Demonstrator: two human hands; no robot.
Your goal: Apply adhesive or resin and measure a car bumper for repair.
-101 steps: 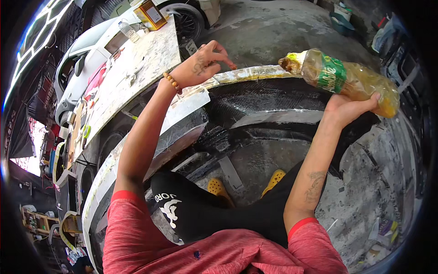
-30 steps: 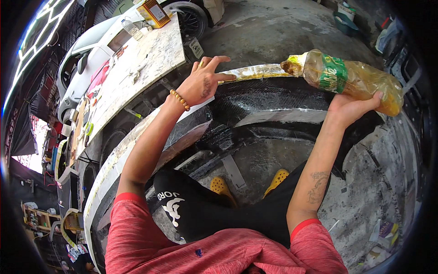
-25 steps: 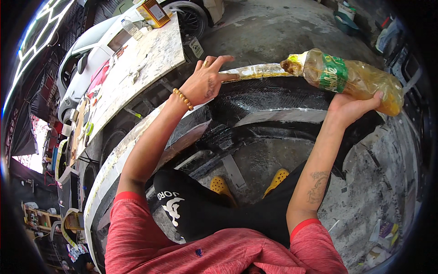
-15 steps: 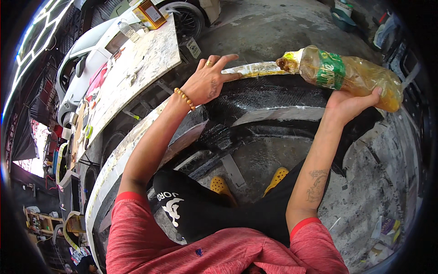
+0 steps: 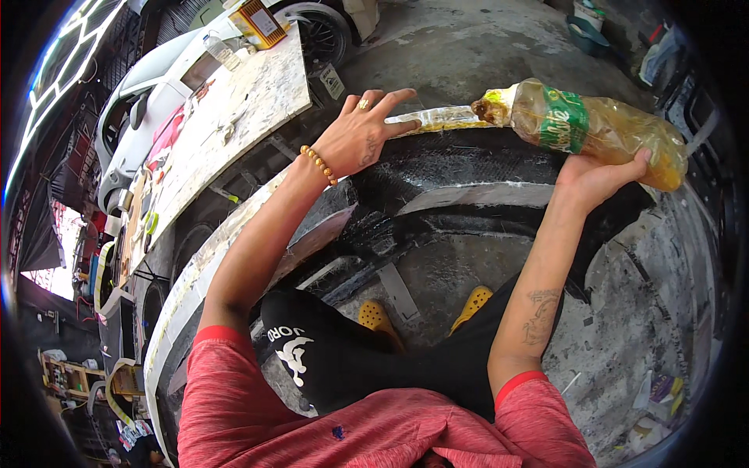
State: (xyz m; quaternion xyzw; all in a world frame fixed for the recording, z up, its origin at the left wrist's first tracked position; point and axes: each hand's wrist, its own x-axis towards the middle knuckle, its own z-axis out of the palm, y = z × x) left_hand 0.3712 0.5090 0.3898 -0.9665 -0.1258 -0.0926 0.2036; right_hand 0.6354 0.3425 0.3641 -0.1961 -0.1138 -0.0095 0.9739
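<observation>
A crumpled clear plastic bottle [image 5: 612,129] with a green label lies tilted in my right hand [image 5: 597,179], its neck toward the left. Amber liquid shows inside, and yellow and brown residue coats the bottle's mouth. That mouth is right at the pale, glossy strip [image 5: 449,121] along the upper edge of a curved black car body part [image 5: 460,160]. My left hand [image 5: 359,132] rests on the same edge, fingers stretched out, index finger along the strip's left end. Nothing is gripped in it. Beads circle the left wrist.
A stained white work board [image 5: 257,93] at the upper left carries a clear bottle [image 5: 222,53], a yellow-brown can [image 5: 257,23] and scattered items. Behind it stands a white car [image 5: 156,101]. A teal basin [image 5: 587,35] sits far right. Yellow clogs [image 5: 472,308] are on the concrete floor.
My left hand has slid slightly to the right along the strip. The bottle in my right hand has barely moved.
</observation>
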